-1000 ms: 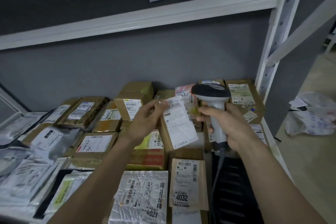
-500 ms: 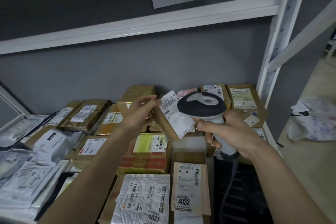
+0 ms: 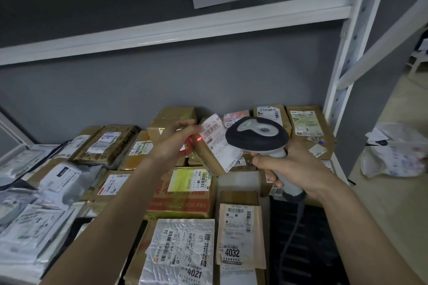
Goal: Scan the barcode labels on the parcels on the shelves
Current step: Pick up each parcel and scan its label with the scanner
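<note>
Left hand (image 3: 172,146) pinches the tilted parcel (image 3: 209,157) by its label (image 3: 220,142) edge above the shelf stack, right hand (image 3: 289,166) grips the scanner (image 3: 257,135) just beside; red dot (image 3: 198,139) sits at the left fingers, below the barcode, so misread likely.

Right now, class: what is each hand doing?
Left hand: pinches the tilted parcel by its upper left edge.
Right hand: grips the barcode scanner.
</note>
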